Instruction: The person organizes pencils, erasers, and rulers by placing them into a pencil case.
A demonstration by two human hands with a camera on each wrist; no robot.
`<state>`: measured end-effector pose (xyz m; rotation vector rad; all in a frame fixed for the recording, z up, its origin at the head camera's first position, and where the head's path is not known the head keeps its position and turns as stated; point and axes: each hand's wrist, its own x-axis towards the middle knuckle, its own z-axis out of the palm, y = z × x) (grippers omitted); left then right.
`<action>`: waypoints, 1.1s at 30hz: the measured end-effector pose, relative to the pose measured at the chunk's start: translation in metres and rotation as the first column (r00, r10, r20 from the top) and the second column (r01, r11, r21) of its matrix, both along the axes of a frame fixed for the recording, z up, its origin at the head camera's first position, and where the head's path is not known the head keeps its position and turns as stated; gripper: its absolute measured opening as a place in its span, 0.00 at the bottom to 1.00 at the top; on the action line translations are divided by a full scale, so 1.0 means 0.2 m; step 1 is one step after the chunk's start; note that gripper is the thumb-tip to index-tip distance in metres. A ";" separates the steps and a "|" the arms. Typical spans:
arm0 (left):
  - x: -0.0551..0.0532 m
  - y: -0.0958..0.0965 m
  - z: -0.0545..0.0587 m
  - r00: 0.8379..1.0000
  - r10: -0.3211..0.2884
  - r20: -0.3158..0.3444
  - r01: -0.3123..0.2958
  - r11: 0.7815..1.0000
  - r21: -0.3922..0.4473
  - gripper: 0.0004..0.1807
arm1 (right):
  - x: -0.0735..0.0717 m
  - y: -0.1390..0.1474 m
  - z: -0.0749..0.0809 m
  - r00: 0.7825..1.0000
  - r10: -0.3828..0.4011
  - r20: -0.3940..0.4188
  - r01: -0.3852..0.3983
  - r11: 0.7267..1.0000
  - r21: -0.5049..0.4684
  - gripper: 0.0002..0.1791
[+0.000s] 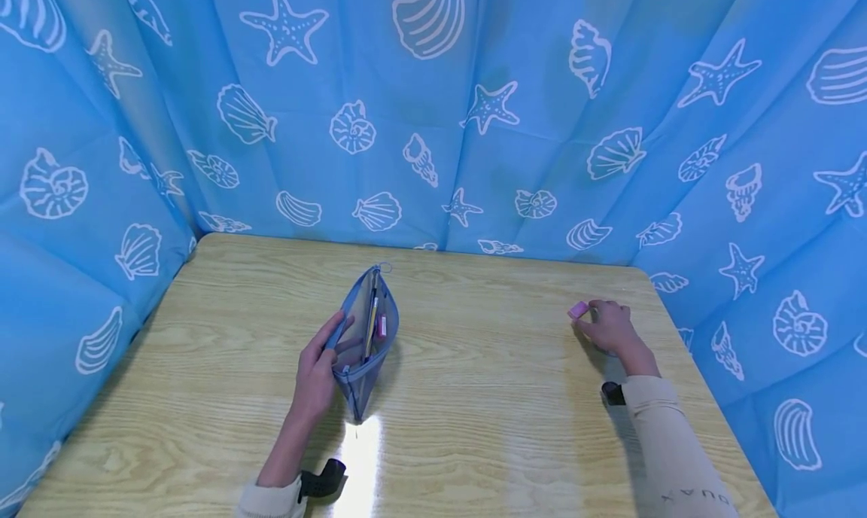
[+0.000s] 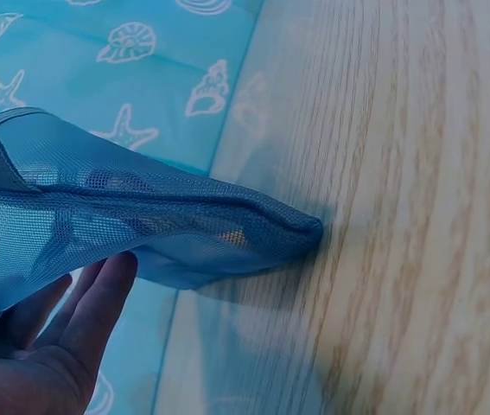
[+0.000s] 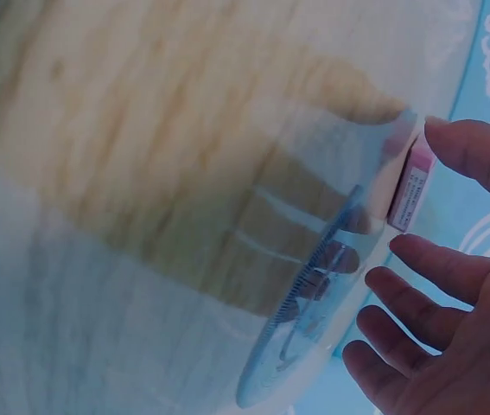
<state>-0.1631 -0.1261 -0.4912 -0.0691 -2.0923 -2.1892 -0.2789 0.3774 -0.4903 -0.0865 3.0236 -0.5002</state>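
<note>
A blue-grey mesh zip pencil pouch [image 1: 389, 307] stands with its mouth spread, left of the table's middle. My left hand [image 1: 317, 367] grips its left side; in the left wrist view the fingers [image 2: 98, 303] lie against the mesh. Inside the pouch are a yellow pencil [image 1: 370, 328], a dark pen and a small red-and-white item [image 1: 382, 326]. Far to the right, my right hand [image 1: 612, 328] pinches a pink eraser [image 3: 411, 186] at its ends between thumb and index fingertip, close over the table. The other fingers are spread apart from it.
A clear blue curved ruler with tick marks, like a protractor [image 3: 301, 303], lies on the table under my right hand. The glossy wooden table [image 1: 474, 397] reflects light near the front. Blue shell-print curtains [image 1: 433, 111] border its back and sides.
</note>
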 end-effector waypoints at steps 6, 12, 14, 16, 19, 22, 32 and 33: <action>0.00 0.00 0.00 1.000 -0.005 0.012 0.005 1.000 -0.008 0.35 | 0.00 0.00 -0.01 0.999 -0.032 0.002 0.033 0.999 -0.043 0.32; 0.00 0.00 0.00 1.000 -0.007 0.001 0.007 1.000 -0.005 0.35 | 0.01 -0.02 -0.01 0.999 -0.036 -0.007 0.036 0.998 -0.060 0.32; 0.00 0.00 0.00 1.000 -0.010 -0.003 0.010 1.000 0.008 0.35 | 0.01 -0.02 -0.01 0.999 -0.034 -0.008 0.034 0.997 -0.072 0.32; 0.00 0.00 0.00 1.000 -0.011 -0.001 0.011 1.000 0.016 0.35 | 0.00 -0.03 -0.02 0.999 -0.026 -0.019 0.024 0.996 -0.085 0.31; -0.01 0.01 -0.01 1.000 -0.011 -0.006 0.011 1.000 0.019 0.35 | 0.00 -0.03 -0.02 0.999 -0.007 -0.054 0.002 0.996 -0.093 0.29; -0.01 0.00 -0.01 1.000 -0.007 -0.015 0.007 1.000 0.015 0.35 | -0.01 -0.04 -0.03 0.997 -0.009 -0.077 0.001 0.995 -0.103 0.28; 0.00 0.01 -0.01 1.000 -0.003 -0.020 0.003 1.000 0.005 0.35 | 0.02 -0.09 -0.02 0.998 -0.068 -0.013 0.060 0.949 -0.311 0.33; 0.00 0.00 -0.02 1.000 -0.004 -0.021 0.004 1.000 0.003 0.35 | 0.02 -0.10 -0.02 0.998 -0.069 -0.008 0.063 0.941 -0.334 0.33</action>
